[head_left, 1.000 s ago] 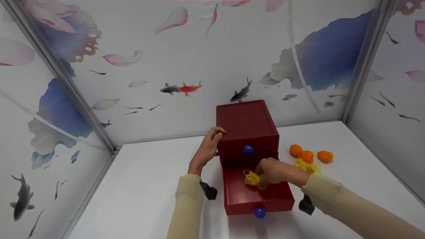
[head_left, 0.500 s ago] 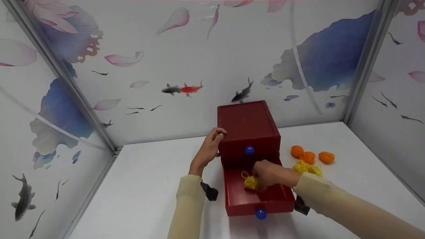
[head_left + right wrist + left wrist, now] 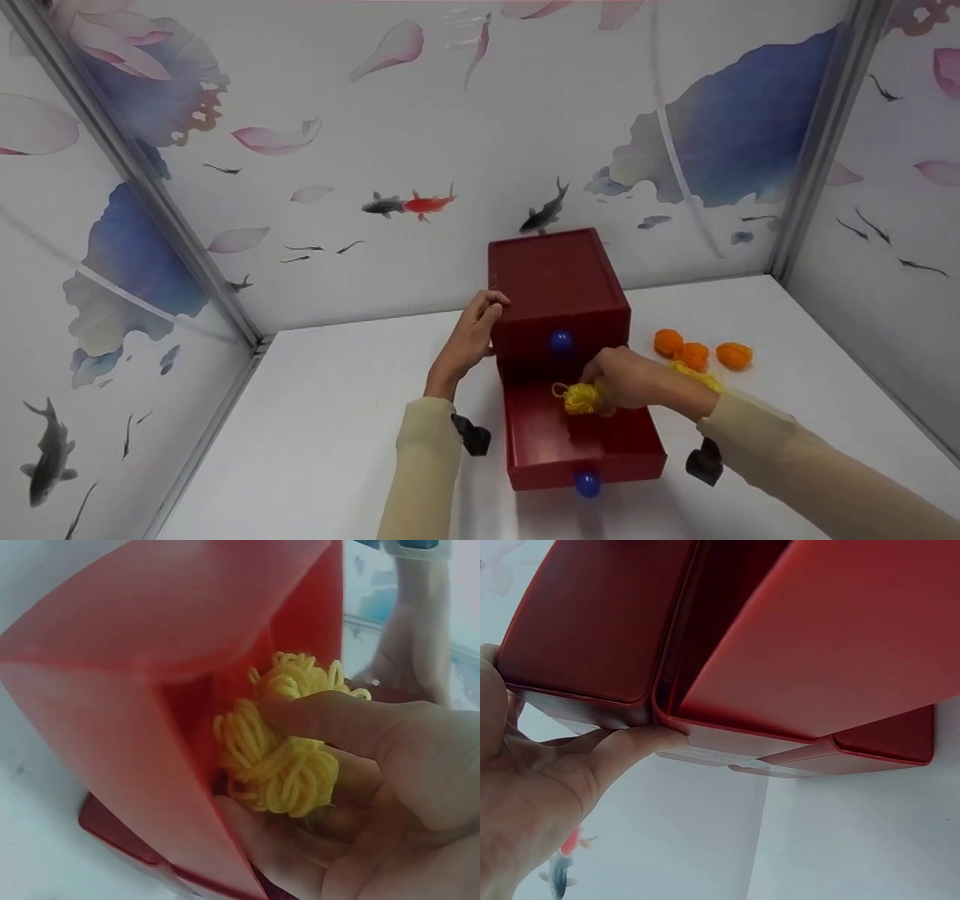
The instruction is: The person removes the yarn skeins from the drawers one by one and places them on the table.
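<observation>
A small red chest of drawers (image 3: 555, 274) stands on the table with its lower drawer (image 3: 551, 442) pulled out; a blue ball knob (image 3: 561, 340) marks each drawer front. My left hand (image 3: 472, 330) holds the chest's left side, fingers at the top edge. In the left wrist view the thumb (image 3: 641, 742) lies along the side wall. Over the open drawer, my right hand (image 3: 630, 379) pinches a looped bundle of yellow yarn (image 3: 281, 757) between thumb and fingers. Part of the bundle is hidden behind that hand.
Right of the chest, several orange yarn balls (image 3: 734, 355) lie on the white table (image 3: 337, 435). More yellow yarn (image 3: 697, 376) lies in front of them, partly covered by the right forearm. Printed wall panels (image 3: 337, 112) enclose the table at the back and sides.
The right hand dipped into the drawer with the yellow yarn, then came up and a little to the right, still holding it. My left hand has kept its place on the chest.
</observation>
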The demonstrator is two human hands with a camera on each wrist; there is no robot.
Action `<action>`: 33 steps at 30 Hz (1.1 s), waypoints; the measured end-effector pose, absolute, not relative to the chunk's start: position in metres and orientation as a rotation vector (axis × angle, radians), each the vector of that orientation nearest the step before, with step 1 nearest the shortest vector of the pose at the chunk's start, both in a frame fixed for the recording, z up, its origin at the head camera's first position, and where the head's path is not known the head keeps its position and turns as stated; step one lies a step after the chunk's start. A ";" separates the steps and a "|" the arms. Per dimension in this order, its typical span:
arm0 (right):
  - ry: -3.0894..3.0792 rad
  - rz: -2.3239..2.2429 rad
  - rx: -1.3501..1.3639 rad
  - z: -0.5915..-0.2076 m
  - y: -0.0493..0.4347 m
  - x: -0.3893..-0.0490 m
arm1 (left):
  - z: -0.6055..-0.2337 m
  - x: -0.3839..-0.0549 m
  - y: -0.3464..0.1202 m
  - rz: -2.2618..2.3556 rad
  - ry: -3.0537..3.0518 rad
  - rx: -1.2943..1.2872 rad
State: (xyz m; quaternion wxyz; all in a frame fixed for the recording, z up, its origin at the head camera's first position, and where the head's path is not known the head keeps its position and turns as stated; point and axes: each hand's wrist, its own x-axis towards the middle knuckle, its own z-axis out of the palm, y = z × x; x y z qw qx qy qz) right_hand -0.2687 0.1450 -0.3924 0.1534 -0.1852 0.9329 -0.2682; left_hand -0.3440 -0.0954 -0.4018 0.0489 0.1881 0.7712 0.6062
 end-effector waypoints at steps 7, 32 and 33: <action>2.683 -0.912 -0.482 -0.378 0.171 -0.270 | -0.403 -0.343 -0.095 1.855 2.359 0.581; 2.767 -1.208 -0.039 -0.429 0.302 -0.294 | -0.403 -0.343 -0.094 1.864 2.364 0.572; 2.775 -1.217 -0.005 -0.433 0.307 -0.294 | -0.403 -0.343 -0.094 1.864 2.364 0.575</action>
